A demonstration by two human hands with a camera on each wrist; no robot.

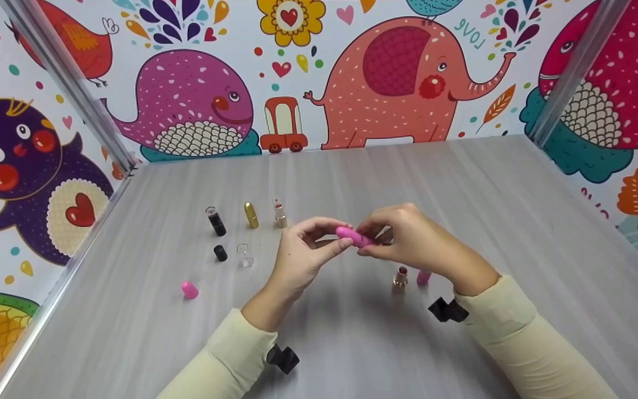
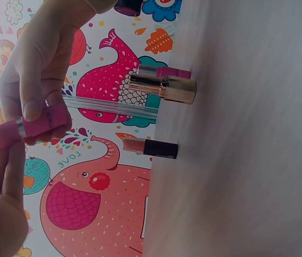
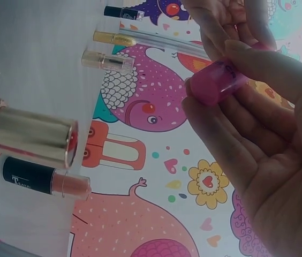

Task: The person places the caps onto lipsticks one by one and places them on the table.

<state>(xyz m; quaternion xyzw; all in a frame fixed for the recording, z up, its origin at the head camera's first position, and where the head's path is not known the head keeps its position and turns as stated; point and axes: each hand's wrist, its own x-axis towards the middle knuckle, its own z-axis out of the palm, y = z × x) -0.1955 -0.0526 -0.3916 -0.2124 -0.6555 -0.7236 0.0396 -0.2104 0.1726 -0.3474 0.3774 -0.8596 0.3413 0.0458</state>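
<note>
A pink lipstick tube [image 1: 354, 236] is held in the air between both hands above the table. My left hand [image 1: 303, 252] pinches its rounded end between thumb and fingers. With thumb and fingers my right hand [image 1: 416, 241] grips the other end. A silver band shows between the two pink parts in the left wrist view. Below the right hand stand an uncapped gold lipstick [image 1: 400, 280] with a dark red tip and another pink tube [image 1: 423, 277], partly covered by that hand. A black lipstick [image 3: 30, 175] with a peach upper part stands nearby, hidden in the head view.
At the left stand a black lipstick [image 1: 216, 221], a gold one [image 1: 251, 215] and a pale gold one [image 1: 280, 214]. In front of them are a black cap [image 1: 220, 253], a clear cap [image 1: 245, 257] and a pink cap [image 1: 189, 290]. Printed panels [image 1: 297, 61] border the table [image 1: 158, 343].
</note>
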